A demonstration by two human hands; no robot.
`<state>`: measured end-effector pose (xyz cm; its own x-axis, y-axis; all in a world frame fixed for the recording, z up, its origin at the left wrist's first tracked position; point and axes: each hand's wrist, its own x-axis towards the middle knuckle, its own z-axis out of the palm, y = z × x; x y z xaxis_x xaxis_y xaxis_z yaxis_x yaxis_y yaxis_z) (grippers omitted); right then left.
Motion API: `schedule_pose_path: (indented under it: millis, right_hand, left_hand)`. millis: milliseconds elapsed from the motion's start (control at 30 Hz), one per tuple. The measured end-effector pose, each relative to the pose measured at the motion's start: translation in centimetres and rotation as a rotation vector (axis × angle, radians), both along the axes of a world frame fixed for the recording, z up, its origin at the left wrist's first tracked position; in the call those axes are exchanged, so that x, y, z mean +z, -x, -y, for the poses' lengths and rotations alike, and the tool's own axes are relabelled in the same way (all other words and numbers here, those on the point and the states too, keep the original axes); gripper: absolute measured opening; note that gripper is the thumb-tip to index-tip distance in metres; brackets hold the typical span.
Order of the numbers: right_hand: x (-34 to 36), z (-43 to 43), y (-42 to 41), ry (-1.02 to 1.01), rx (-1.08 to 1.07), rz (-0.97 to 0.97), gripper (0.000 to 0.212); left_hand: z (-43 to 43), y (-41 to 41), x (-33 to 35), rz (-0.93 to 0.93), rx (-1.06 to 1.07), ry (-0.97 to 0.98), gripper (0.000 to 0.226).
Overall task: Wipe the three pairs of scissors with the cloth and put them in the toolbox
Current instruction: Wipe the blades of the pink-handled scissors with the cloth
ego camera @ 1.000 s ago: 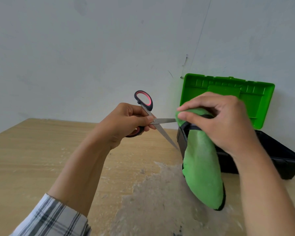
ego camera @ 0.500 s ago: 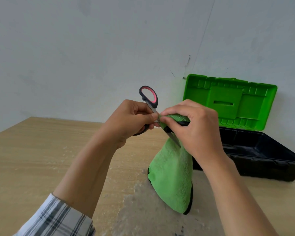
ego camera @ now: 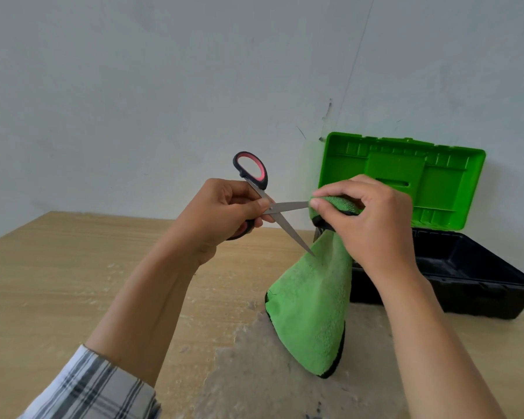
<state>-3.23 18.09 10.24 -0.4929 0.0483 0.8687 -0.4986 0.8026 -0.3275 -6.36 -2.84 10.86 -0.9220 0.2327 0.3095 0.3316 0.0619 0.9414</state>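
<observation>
My left hand (ego camera: pixel 221 208) grips a pair of scissors (ego camera: pixel 273 204) with black and red handles, held up above the table with the blades spread apart. My right hand (ego camera: pixel 372 219) pinches a green cloth (ego camera: pixel 312 303) around the tip of the upper blade; the rest of the cloth hangs down to just above the table. The lower blade points down at the cloth. Behind my right hand stands the toolbox (ego camera: pixel 466 267), a black tub with its green lid (ego camera: pixel 406 176) raised against the wall. No other scissors are in view.
A light wooden table (ego camera: pixel 58 282) runs left and forward, with a worn grey patch (ego camera: pixel 254 373) below the cloth. A pale wall stands close behind the table and the toolbox.
My right hand has slid the cloth outward along the upper blade, from near the pivot to its tip. The blades show bare again. My left hand has kept its hold.
</observation>
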Motion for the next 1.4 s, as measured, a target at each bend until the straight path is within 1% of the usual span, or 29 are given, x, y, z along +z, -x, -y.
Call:
schedule_pose_path:
  millis: [133,300,433,567,733,867,1133,1267,1400]
  right_hand:
    - [-0.1,-2.4,-0.1,0.061,-0.072,0.078,0.008]
    - [1.0,-3.0,-1.2,0.245,0.039,0.137,0.008]
    - [1.5,-1.2,-1.5,0.200,0.105,0.124,0.009]
    - [0.9,0.7,-1.0,0.136,0.116,0.072,0.008]
    - [0.0,2.0,-0.4,0.063,0.086,-0.019,0.008]
    - [-0.7,2.5,0.3,0.008,0.027,-0.076,0.008]
    - [-0.7,1.7,0.4,0.015,0.005,-0.055,0.008]
    - [-0.7,0.8,0.4,0.030,-0.017,0.006,0.009]
    - [-0.4,-1.1,0.3,0.032,-0.078,0.112,0.009]
  left_hand:
    - [0.2,0.4,-0.4,0.039,0.028,-0.072,0.012]
    - [0.3,0.6,-0.2,0.065,0.072,-0.245,0.010]
    - [0.0,0.6,-0.2,0.056,0.105,-0.308,0.010]
    - [-0.9,0.3,-0.3,0.021,0.114,-0.323,0.008]
    - [-2.0,-0.2,-0.5,-0.028,0.099,-0.312,0.007]
    - [-2.0,-0.2,-0.4,-0.016,0.080,-0.311,0.009]
    - [-1.7,-0.2,-0.4,0.047,0.056,-0.379,0.009]
    - [-1.5,0.0,-0.4,0.044,0.078,-0.382,0.008]
    - [-1.2,0.2,-0.3,0.026,0.122,-0.413,0.010]
